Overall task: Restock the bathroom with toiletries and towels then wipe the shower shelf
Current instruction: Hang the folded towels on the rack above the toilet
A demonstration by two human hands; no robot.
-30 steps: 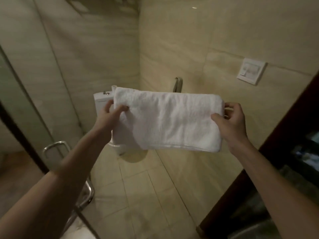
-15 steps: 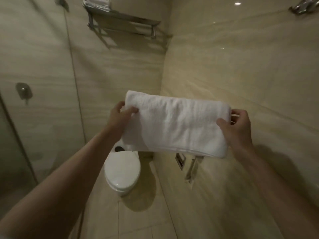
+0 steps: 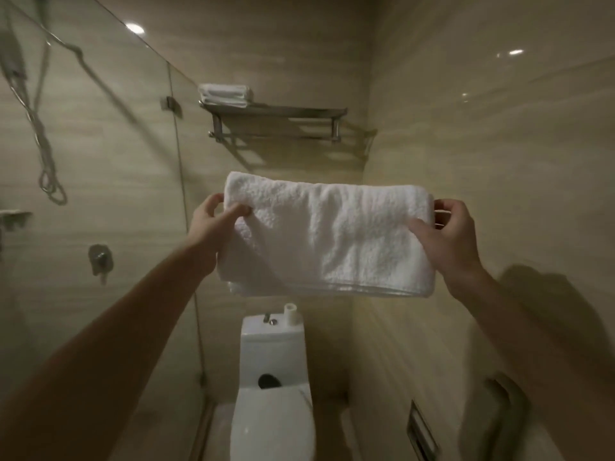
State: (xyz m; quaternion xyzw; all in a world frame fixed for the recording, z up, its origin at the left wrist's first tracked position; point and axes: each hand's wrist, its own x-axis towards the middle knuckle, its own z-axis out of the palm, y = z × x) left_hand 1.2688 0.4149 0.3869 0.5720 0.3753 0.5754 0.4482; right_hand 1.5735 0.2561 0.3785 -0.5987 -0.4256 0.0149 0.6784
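Beige tiled walls surround you as your left hand (image 3: pixel 213 224) and right hand (image 3: pixel 447 237) pinch the folded towel (image 3: pixel 327 232) (soft, floppy) by its ends, below the rack (image 3: pixel 273 123).

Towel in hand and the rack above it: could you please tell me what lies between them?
In the head view, only bare wall carrying the rack's shadow lies above the towel.

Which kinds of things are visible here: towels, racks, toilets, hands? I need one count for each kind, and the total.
Held towel: 1
Rack: 1
Towel pile on Rack, towels inside uncountable: 1
Toilet: 1
Hands, left hand and right hand: 2
Total: 6
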